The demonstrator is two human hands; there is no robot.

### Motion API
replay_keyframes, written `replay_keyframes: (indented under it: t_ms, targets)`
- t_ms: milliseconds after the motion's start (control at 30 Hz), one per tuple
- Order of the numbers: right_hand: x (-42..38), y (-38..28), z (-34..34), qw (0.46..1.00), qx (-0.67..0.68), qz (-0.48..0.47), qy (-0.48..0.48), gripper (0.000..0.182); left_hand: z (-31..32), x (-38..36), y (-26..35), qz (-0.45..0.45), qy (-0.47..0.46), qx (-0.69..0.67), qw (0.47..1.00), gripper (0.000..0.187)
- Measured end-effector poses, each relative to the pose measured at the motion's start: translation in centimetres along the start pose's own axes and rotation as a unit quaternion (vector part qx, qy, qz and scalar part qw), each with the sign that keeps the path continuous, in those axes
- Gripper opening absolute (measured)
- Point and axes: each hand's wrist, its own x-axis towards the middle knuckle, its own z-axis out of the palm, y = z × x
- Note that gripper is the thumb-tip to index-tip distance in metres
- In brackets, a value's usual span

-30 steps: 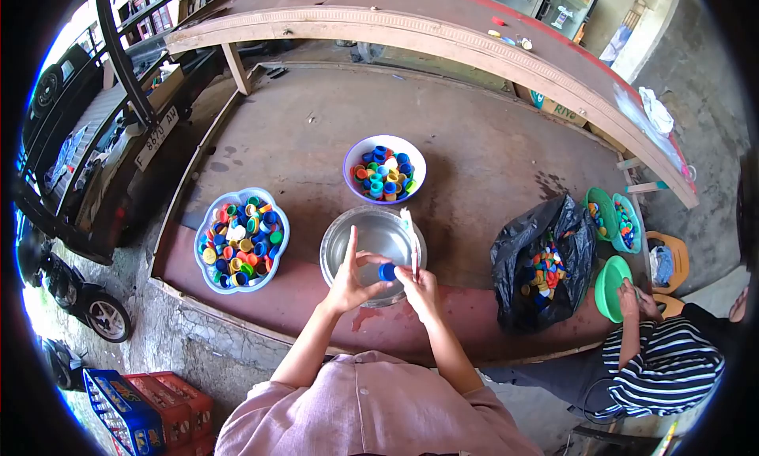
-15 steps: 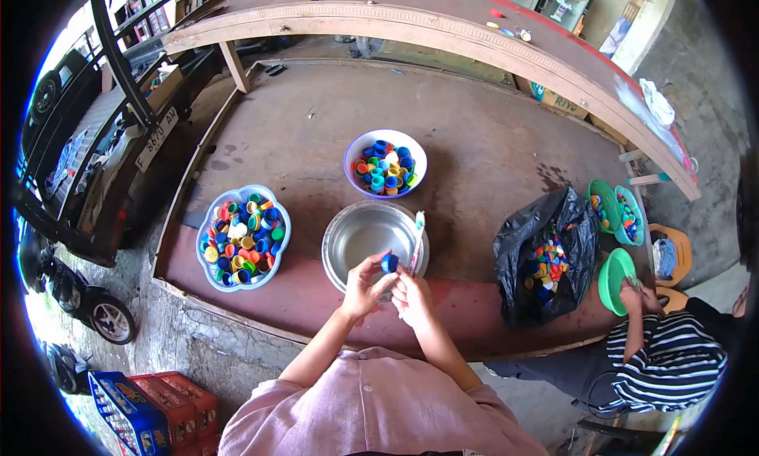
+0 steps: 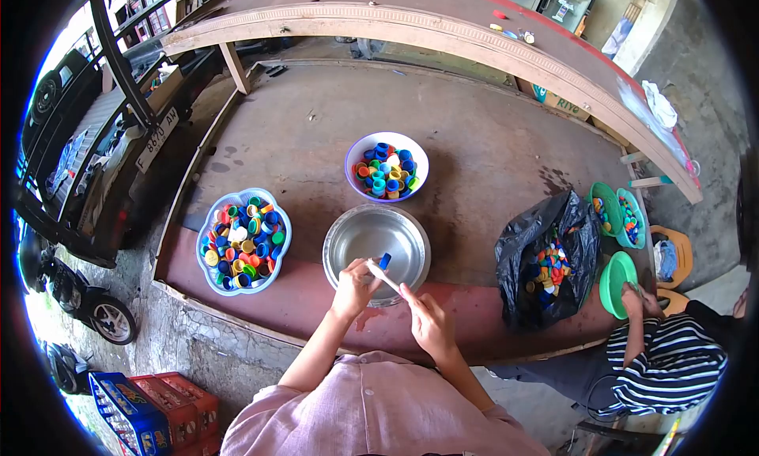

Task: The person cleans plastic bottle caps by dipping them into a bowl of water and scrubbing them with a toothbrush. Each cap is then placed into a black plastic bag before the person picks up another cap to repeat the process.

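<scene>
My left hand is closed on a blue bottle cap above the near part of a metal basin. In my right hand I grip a toothbrush by its handle, and its head reaches up to the fingers of my left hand beside the cap. Clear liquid seems to lie in the basin. Just beyond it stands a white bowl with a purple rim, filled with colored caps. To the left is a pale blue scalloped basket, also full of mixed caps.
A black plastic bag of caps lies open on the right of the brown table. Beyond it are small green baskets. Another person in a striped top holds a green bowl. A wooden rail spans the table's far side.
The toothbrush has swung from upright in my right hand to slanting across toward the cap. My right hand has moved down and right, away from my left; the left shifted slightly left.
</scene>
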Motion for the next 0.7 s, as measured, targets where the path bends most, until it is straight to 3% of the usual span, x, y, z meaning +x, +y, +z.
replay_keyframes:
  t_ms: [167,233,267,300,367,433,500,533,567,600,700]
  targets:
    - [-0.3,0.4,-0.3,0.999,-0.043,0.015,-0.029,0.042,-0.1,0.1,-0.1,0.027,0.021,0.020,0.999,0.022]
    - [-0.5,1.9,0.5,0.999,-0.036,0.006,0.018,0.052,-0.1,-0.1,0.0,0.007,0.008,0.013,1.000,0.021]
    - [-0.1,2.9,1.0,0.998,-0.025,0.017,0.055,0.051,-0.1,-0.2,0.1,-0.013,-0.002,0.005,1.000,0.019]
    - [0.3,3.8,0.9,0.994,-0.061,0.085,0.012,0.049,0.1,-0.5,0.1,-0.015,-0.003,0.004,1.000,0.019]
    - [0.6,4.7,0.8,0.994,-0.051,0.094,0.027,0.048,0.2,-0.6,0.0,-0.031,-0.003,-0.035,0.999,0.017]
    - [1.4,2.2,0.1,0.995,0.040,0.044,0.081,0.049,0.1,-0.4,-0.4,-0.019,0.000,-0.024,1.000,0.017]
    - [0.7,0.0,-0.9,0.997,-0.057,0.031,-0.038,0.050,-0.4,-0.5,-0.6,-0.008,-0.001,-0.013,1.000,0.017]
    - [0.4,0.2,-0.3,0.998,-0.017,0.043,-0.033,0.049,-0.6,-0.4,-0.7,0.007,-0.006,0.010,1.000,0.018]
    - [0.6,1.7,1.0,0.996,0.065,0.029,0.049,0.047,-0.6,-0.5,-0.7,0.020,-0.011,0.032,0.999,0.019]
    - [0.8,2.6,1.0,0.997,0.040,0.065,0.027,0.047,-0.2,-0.9,-1.1,-0.037,-0.005,-0.074,0.997,0.017]
    - [1.1,2.5,0.4,0.994,0.044,0.096,0.037,0.046,0.4,-1.0,-2.4,-0.036,0.015,-0.167,0.985,0.014]
